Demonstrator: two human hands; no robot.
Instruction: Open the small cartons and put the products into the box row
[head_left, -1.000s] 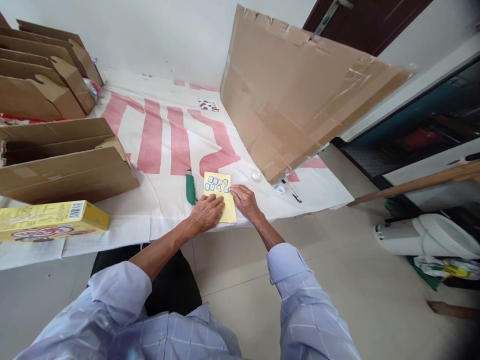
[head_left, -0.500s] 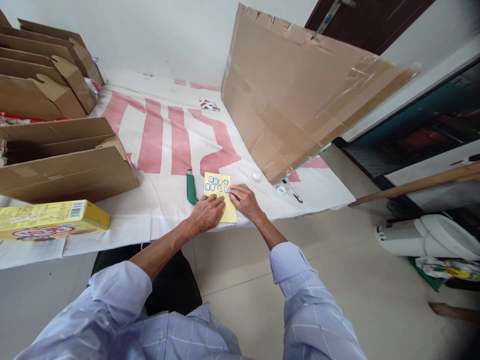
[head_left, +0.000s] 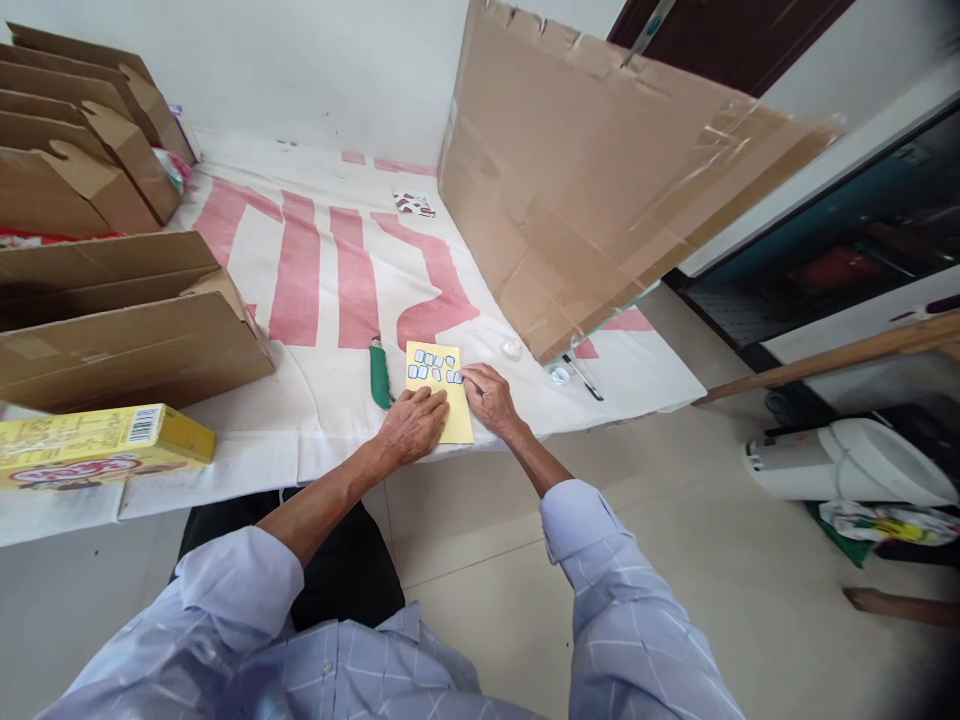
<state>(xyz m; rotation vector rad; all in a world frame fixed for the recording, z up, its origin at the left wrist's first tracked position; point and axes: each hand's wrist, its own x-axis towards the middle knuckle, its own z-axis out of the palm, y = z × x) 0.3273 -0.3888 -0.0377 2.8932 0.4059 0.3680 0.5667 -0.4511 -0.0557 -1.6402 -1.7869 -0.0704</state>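
Yellow card [head_left: 458,404] laid at the tabletop's [head_left: 330,405] near edge

Long axis pointed roughly front to back, it is pressed by the flattened left hand [head_left: 415,424]; its right edge is met by the curled right hand [head_left: 492,399], whose grip cannot be told.

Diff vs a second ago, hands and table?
Almost nothing: only the camera view shifts slightly. Nothing visibly taken hold of or let go. Same: left hand on the yellow card, right hand at its right edge, green-handled tool to the card's left.
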